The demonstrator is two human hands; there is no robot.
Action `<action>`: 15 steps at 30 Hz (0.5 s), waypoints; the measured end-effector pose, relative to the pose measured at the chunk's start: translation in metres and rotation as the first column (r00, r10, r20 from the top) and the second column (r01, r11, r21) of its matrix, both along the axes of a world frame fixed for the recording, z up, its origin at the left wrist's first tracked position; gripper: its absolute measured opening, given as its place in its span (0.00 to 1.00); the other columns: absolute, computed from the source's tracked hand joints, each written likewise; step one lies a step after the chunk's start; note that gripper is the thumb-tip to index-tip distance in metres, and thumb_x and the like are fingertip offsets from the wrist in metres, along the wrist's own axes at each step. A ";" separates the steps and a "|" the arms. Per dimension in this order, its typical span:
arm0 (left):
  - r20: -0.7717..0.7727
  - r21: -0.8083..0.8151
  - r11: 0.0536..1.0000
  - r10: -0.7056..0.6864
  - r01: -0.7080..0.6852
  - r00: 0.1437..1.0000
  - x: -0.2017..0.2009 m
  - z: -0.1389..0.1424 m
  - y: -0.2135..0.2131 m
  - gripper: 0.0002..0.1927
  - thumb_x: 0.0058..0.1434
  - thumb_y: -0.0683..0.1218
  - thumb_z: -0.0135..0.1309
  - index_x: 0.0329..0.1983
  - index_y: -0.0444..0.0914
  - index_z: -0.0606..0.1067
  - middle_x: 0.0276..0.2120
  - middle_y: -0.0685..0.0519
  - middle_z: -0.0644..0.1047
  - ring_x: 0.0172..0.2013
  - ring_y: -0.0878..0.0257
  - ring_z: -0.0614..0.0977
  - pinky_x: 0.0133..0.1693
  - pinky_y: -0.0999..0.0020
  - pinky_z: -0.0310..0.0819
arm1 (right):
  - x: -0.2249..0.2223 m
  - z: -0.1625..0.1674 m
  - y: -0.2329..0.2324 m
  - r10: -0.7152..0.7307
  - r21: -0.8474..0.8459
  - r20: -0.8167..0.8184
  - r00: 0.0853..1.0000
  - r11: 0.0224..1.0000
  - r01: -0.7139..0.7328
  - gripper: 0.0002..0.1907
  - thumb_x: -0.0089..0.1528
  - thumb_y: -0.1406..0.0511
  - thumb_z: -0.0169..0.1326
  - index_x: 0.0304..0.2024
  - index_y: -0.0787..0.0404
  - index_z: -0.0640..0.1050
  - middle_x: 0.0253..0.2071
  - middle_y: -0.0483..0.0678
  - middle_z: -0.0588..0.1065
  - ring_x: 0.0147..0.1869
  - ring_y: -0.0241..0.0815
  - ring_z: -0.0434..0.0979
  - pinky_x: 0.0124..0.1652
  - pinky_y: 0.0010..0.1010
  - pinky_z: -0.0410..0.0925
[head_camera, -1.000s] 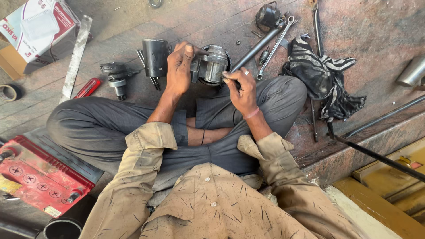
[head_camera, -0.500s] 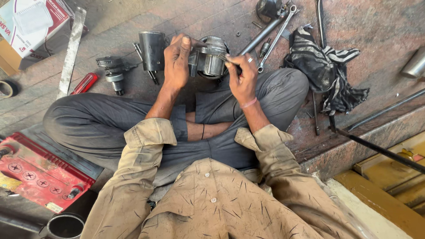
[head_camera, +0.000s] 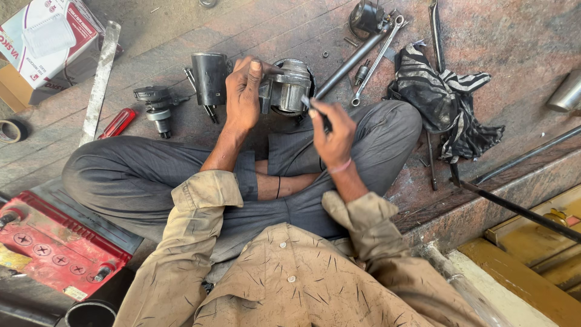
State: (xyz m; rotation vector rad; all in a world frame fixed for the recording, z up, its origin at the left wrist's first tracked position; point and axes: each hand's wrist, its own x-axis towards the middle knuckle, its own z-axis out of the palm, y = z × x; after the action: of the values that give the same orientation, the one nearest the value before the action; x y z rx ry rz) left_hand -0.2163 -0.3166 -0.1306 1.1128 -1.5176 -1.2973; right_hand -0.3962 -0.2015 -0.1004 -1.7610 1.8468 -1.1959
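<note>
I sit cross-legged on a stone floor. My left hand [head_camera: 243, 91] grips a grey metal motor housing [head_camera: 288, 88] and holds it just above my crossed legs. My right hand [head_camera: 331, 134] is closed on a thin dark tool [head_camera: 319, 112] whose tip touches the housing's right side. A black cylindrical motor part [head_camera: 209, 77] stands left of my left hand. A small black geared part [head_camera: 156, 104] lies further left.
Spanners and a long bar [head_camera: 362, 53] lie beyond the housing, beside a dark striped rag [head_camera: 443, 97]. A red-handled screwdriver [head_camera: 117, 123], a metal strip [head_camera: 100, 79] and a cardboard box [head_camera: 43, 42] sit at the left. A red battery [head_camera: 53, 248] rests by my left knee.
My right hand has dropped slightly lower and to the right of the housing, still working the thin tool against it. My left hand keeps its grip on top.
</note>
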 end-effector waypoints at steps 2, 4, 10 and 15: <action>0.011 -0.007 1.000 0.014 -0.014 1.000 -0.001 0.000 0.001 0.34 0.79 0.61 0.34 0.41 0.33 0.83 0.35 0.50 0.78 0.43 0.58 0.72 0.51 0.62 0.66 | 0.010 0.003 0.008 -0.059 0.004 -0.052 0.997 0.998 0.060 0.07 0.66 0.71 0.59 0.48 0.65 0.80 0.35 0.53 0.78 0.35 0.46 0.80 0.35 0.33 0.69; 0.017 -0.011 1.000 0.026 -0.026 1.000 -0.001 0.000 0.002 0.34 0.78 0.62 0.34 0.41 0.33 0.83 0.35 0.50 0.78 0.43 0.58 0.72 0.51 0.62 0.67 | 0.018 0.004 0.009 -0.096 -0.016 -0.097 0.991 0.995 0.095 0.08 0.66 0.72 0.59 0.48 0.65 0.80 0.36 0.54 0.78 0.35 0.49 0.80 0.36 0.35 0.70; 0.034 -0.019 0.999 0.034 -0.034 0.999 -0.001 0.003 0.004 0.35 0.79 0.62 0.33 0.40 0.34 0.84 0.34 0.51 0.77 0.44 0.58 0.71 0.51 0.61 0.65 | 0.024 0.007 0.004 -0.128 0.034 -0.099 0.987 0.991 0.132 0.10 0.66 0.74 0.59 0.50 0.65 0.80 0.37 0.55 0.78 0.38 0.52 0.81 0.37 0.37 0.71; 0.018 -0.009 0.999 0.037 -0.037 0.999 -0.001 0.007 0.003 0.33 0.78 0.61 0.35 0.41 0.33 0.84 0.35 0.50 0.78 0.43 0.57 0.71 0.50 0.62 0.66 | 0.032 0.006 0.008 -0.148 0.002 -0.097 0.984 0.989 0.149 0.10 0.66 0.74 0.58 0.50 0.64 0.79 0.39 0.56 0.78 0.41 0.54 0.82 0.40 0.38 0.73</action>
State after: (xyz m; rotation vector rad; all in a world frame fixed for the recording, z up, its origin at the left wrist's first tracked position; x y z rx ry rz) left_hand -0.2170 -0.3137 -0.1238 1.1446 -1.5075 -1.2576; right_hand -0.3645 -0.1939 -0.0947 -1.7307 2.0682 -1.1708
